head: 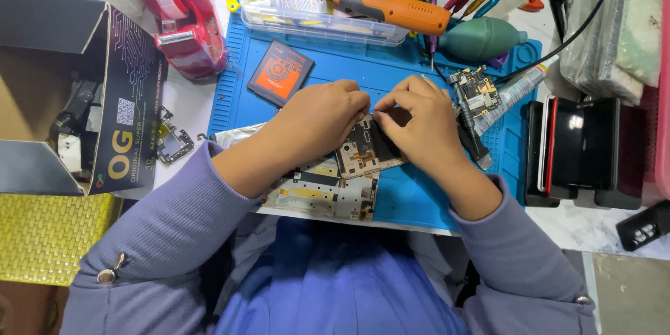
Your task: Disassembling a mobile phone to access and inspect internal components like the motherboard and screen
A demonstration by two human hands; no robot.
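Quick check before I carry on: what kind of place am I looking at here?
Most likely a phone repair bench. Both hands, left hand and right hand, work an opened phone frame on a blue repair mat, with a bare circuit board and an orange electric screwdriver nearby.

I saw a red tape dispenser (178, 17), an open box (77, 91), an orange screwdriver (391, 7), a green blower (481, 38) and a battery (280, 72) around the blue mat (412, 195).
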